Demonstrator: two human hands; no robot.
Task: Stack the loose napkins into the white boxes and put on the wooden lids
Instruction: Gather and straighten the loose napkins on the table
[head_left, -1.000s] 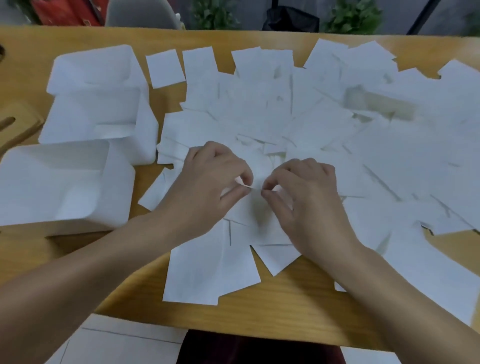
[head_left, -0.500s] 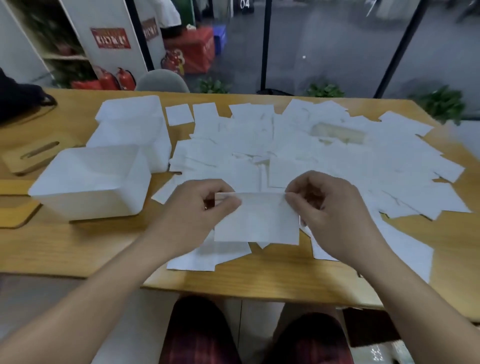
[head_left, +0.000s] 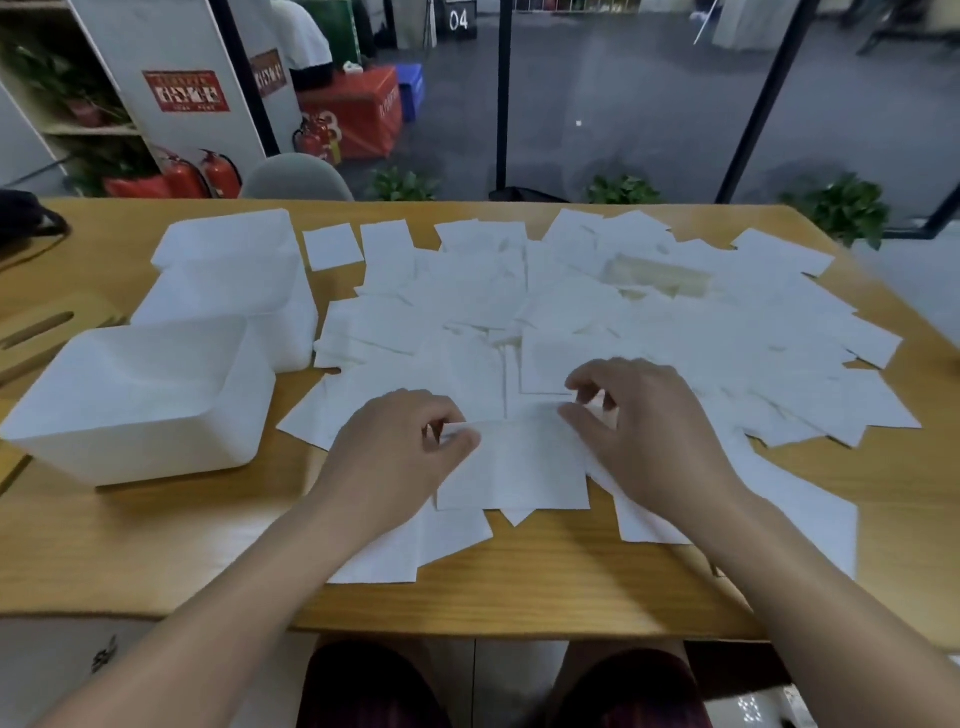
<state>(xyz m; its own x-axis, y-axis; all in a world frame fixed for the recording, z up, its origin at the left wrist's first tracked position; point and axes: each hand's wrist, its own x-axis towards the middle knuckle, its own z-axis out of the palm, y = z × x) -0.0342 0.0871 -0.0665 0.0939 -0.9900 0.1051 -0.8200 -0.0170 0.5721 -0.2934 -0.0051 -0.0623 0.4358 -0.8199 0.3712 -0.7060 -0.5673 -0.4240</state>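
Tabletop (head_left: 545, 582): napkin (head_left: 511, 467) lower than before

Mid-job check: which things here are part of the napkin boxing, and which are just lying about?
Job:
held napkin, pinched by left hand
right hand
loose napkins
near white box
far white box
wooden lid

Lying about:
black bag
grey chair
fire extinguishers

- Wooden worktop (head_left: 545, 587), light grain, its near edge running across the lower view.
- Loose white napkins (head_left: 649, 332) overlap in a wide spread over its middle and right.
- Three open white boxes (head_left: 140, 395) stand in a row at the left, one behind another.
- Wooden lids (head_left: 49, 325), one slotted, lie flat at the far-left edge.
- A dark object (head_left: 23, 221) sits at the far-left corner.
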